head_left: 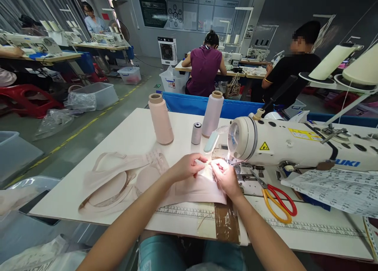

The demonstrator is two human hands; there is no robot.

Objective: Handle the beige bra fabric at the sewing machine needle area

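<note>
A pale pink bra [112, 184] lies spread on the white sewing table, its cups and straps to the left. One end of its band reaches under both hands to the sewing machine [271, 141]. My right hand [226, 178] pinches the band's edge between thumb and fingers, just in front of the lit needle area. My left hand [187, 166] is held over the fabric beside it, fingers half bent and apart, the tips close to that same edge. The hands partly hide the pinched edge.
Scissors [279, 204] with red and yellow handles lie right of my right hand. Behind the hands stand a pink thread cone [161, 119], a pale cone [212, 115] and a small grey spool [196, 133]. A handwritten sheet [336, 190] lies at right. Other people work beyond.
</note>
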